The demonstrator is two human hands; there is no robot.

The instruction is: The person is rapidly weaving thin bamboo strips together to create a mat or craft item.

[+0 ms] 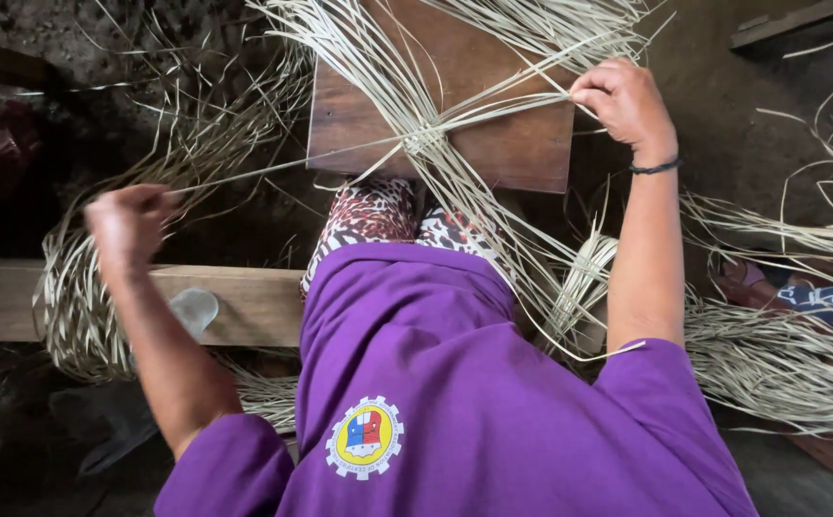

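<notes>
Dark earth floor, with a wooden board [493,134] at 12 o'clock. On it the strips [423,140] cross in a knot. My left hand [129,225], clenched, pulls one strip tight; my right hand [624,101] pinches another. I judge the next strip must be laid across.

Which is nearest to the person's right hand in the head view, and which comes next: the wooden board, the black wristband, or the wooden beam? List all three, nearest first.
From the right hand:
1. Black wristband, on that hand's own wrist, just below it.
2. Wooden board, just left of the hand, under the crossed straw strips.
3. Wooden beam, far lower left, below the left hand.
</notes>
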